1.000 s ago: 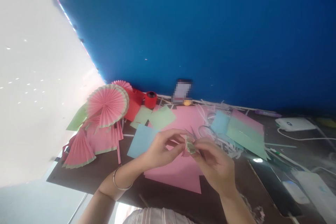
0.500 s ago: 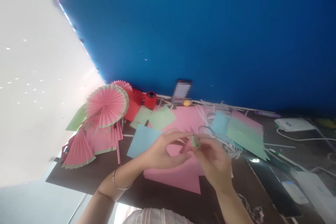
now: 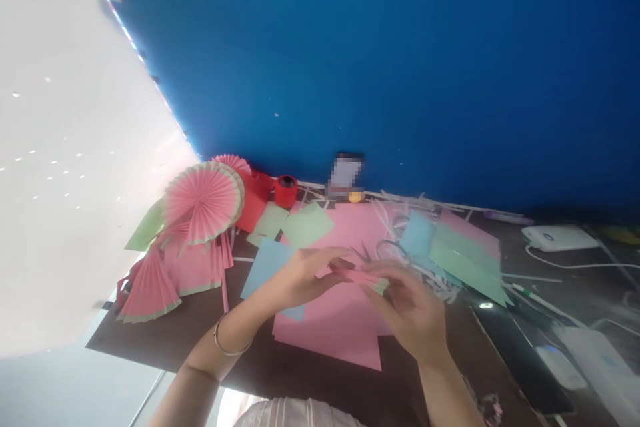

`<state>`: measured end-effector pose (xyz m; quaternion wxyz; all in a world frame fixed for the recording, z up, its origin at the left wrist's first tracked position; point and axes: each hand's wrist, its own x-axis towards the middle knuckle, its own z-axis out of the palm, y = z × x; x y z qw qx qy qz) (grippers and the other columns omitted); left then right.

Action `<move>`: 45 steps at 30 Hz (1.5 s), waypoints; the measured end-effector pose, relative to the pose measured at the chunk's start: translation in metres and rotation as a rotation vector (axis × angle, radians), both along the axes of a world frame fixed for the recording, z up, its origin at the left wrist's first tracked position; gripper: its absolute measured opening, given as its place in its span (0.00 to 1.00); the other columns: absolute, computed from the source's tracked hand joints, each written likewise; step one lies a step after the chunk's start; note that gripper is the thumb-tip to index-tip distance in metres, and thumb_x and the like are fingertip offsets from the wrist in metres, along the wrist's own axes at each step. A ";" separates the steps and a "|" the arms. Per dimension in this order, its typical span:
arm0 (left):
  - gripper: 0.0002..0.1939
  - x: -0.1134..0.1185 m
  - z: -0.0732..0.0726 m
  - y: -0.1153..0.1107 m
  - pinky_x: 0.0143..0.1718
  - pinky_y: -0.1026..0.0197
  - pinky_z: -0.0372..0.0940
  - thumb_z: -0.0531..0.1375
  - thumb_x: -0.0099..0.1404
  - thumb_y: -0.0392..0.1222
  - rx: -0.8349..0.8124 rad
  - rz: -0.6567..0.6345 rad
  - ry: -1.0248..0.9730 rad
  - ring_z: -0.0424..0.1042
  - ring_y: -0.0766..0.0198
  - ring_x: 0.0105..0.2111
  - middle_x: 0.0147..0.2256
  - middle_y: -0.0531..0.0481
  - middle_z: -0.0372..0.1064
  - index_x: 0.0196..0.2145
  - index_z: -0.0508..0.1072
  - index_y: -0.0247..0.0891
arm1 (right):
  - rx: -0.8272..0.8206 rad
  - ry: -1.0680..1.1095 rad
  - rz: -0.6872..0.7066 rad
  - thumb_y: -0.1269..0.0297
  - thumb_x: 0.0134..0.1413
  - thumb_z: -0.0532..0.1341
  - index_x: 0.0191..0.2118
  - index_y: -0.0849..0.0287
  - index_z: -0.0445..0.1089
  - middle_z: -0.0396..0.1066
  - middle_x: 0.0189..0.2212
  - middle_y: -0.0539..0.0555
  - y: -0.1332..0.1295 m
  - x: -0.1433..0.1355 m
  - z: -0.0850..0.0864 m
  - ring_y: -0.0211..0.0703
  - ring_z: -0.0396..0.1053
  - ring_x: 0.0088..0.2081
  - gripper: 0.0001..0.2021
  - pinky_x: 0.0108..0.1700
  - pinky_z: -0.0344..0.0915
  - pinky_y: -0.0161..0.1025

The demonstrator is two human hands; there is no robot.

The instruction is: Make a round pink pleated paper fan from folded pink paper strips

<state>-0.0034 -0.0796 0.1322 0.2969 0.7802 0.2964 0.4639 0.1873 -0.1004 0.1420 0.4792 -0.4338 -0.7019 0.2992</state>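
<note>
A narrow strip of pleated pink paper (image 3: 356,275) with a pale green edge stretches between my hands, above the table. My left hand (image 3: 307,277) pinches its pink end. The fingers of my right hand (image 3: 413,303) close on the green-edged end. Beneath lie pink paper sheets (image 3: 330,340), with a blue sheet (image 3: 265,267) partly under my left hand. Just beyond my fingers, a pair of scissors (image 3: 390,251) rests on the paper, its blades pointing left.
Pink pleated paper fans (image 3: 200,203) with green rims stand at the left. Behind are a red tape roll (image 3: 286,192) and green sheets (image 3: 310,223). On the right are stacked sheets (image 3: 470,253), a dark phone (image 3: 525,360) and white devices with cables (image 3: 560,237). A blue wall (image 3: 375,67) rises behind.
The pleated paper has turned from pointing its green end at me to lying sideways between my hands. My right hand has shifted slightly down, and the scissor blades show more.
</note>
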 end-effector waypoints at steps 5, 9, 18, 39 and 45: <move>0.15 -0.004 -0.008 0.000 0.38 0.65 0.70 0.57 0.63 0.32 0.066 0.016 -0.007 0.76 0.65 0.36 0.34 0.47 0.76 0.48 0.66 0.37 | -0.010 -0.066 -0.042 0.67 0.48 0.64 0.34 0.54 0.72 0.76 0.30 0.53 -0.003 -0.001 -0.002 0.44 0.74 0.33 0.04 0.32 0.72 0.38; 0.10 -0.003 -0.006 -0.001 0.34 0.66 0.70 0.57 0.63 0.36 0.047 0.000 -0.005 0.76 0.66 0.32 0.32 0.47 0.76 0.43 0.71 0.37 | 0.048 -0.035 -0.073 0.66 0.47 0.65 0.30 0.53 0.73 0.75 0.26 0.51 -0.001 0.000 -0.005 0.43 0.74 0.28 0.02 0.28 0.72 0.38; 0.13 -0.001 0.000 0.000 0.27 0.67 0.67 0.57 0.63 0.48 -0.114 0.016 0.083 0.74 0.65 0.25 0.27 0.47 0.76 0.34 0.77 0.36 | -0.067 0.094 -0.099 0.64 0.48 0.65 0.30 0.55 0.71 0.74 0.26 0.52 0.001 -0.003 -0.007 0.44 0.72 0.29 0.03 0.30 0.71 0.40; 0.10 -0.006 -0.010 0.002 0.26 0.68 0.66 0.58 0.63 0.44 -0.027 0.011 0.073 0.74 0.66 0.24 0.27 0.48 0.76 0.37 0.76 0.37 | -0.074 -0.176 -0.066 0.59 0.47 0.65 0.35 0.52 0.75 0.77 0.31 0.52 0.001 0.011 -0.006 0.45 0.74 0.32 0.08 0.28 0.73 0.37; 0.10 0.001 -0.013 0.000 0.23 0.67 0.63 0.56 0.64 0.43 0.032 0.063 0.105 0.71 0.67 0.21 0.23 0.49 0.75 0.33 0.76 0.38 | 0.026 -0.168 -0.054 0.61 0.49 0.63 0.32 0.53 0.75 0.76 0.27 0.52 -0.001 0.008 -0.007 0.42 0.72 0.26 0.04 0.27 0.72 0.38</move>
